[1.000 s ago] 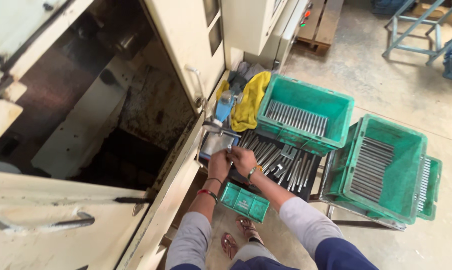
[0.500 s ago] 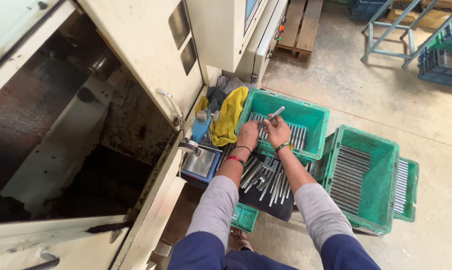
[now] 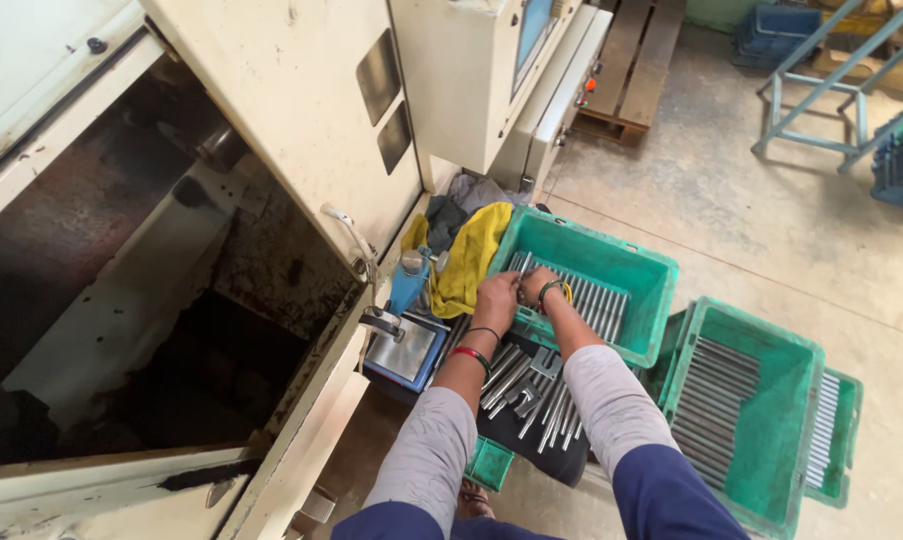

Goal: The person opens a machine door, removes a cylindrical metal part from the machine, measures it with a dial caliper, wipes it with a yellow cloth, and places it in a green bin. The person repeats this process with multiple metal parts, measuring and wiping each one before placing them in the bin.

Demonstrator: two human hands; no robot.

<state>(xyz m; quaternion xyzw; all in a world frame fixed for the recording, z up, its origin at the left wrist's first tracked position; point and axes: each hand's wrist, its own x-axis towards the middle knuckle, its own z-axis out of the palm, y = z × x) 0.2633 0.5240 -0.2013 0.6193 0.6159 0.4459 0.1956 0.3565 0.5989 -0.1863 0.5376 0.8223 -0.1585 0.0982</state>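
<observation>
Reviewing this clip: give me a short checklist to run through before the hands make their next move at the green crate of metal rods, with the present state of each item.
1. Both hands in view: ok. Left hand and right hand meet at the near rim of the green crate.
2. Rod held in the fingers: cannot tell; the hands hide it.
3. Rods in the crate lie in a neat parallel row: ok.
4. Loose rods on the dark tray below the forearms are tidy: not ok, they lie crossed.
5. Yellow cloth kept out of the crate: ok, it lies beside it.
6. Second green crate reachable on the right side: ok.
</observation>
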